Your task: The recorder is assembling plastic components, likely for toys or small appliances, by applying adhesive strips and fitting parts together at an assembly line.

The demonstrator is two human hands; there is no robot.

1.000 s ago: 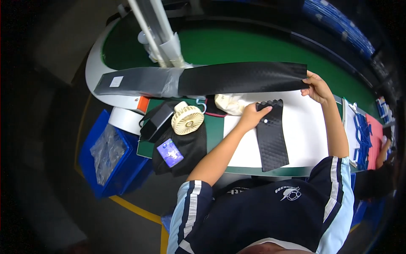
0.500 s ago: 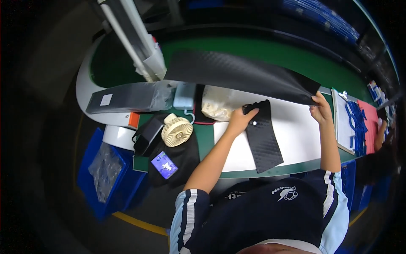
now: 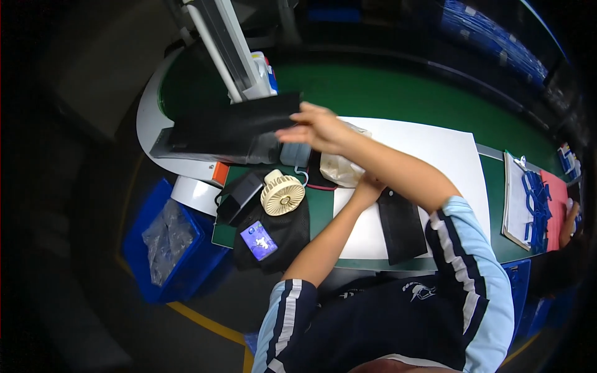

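My right hand [image 3: 317, 127] reaches across to the left, fingers stretched and apart, at the right end of a long black sheet [image 3: 230, 127]. That sheet is blurred and lies over a grey plastic-wrapped bundle [image 3: 261, 153]. Under my right forearm, my left hand [image 3: 369, 188] grips the upper end of a shorter black textured strip [image 3: 403, 230]; the forearm hides some of its fingers. A small pale dot shows near the strip's top. Below the strip is a large white sheet [image 3: 429, 133] on the green table.
Left of the white sheet are a cream handheld fan [image 3: 283, 194], a black case [image 3: 239, 198], a purple packet [image 3: 259, 240] and a crumpled cream bag [image 3: 339, 169]. A blue bin [image 3: 202, 248] stands at lower left. A clipboard [image 3: 515, 205] and blue straps [image 3: 536, 202] lie right, near another person's hand [image 3: 569, 224].
My right hand has swung from the right side across to the left, carrying the long black sheet onto the grey bundle. My left hand stays at the shorter strip.
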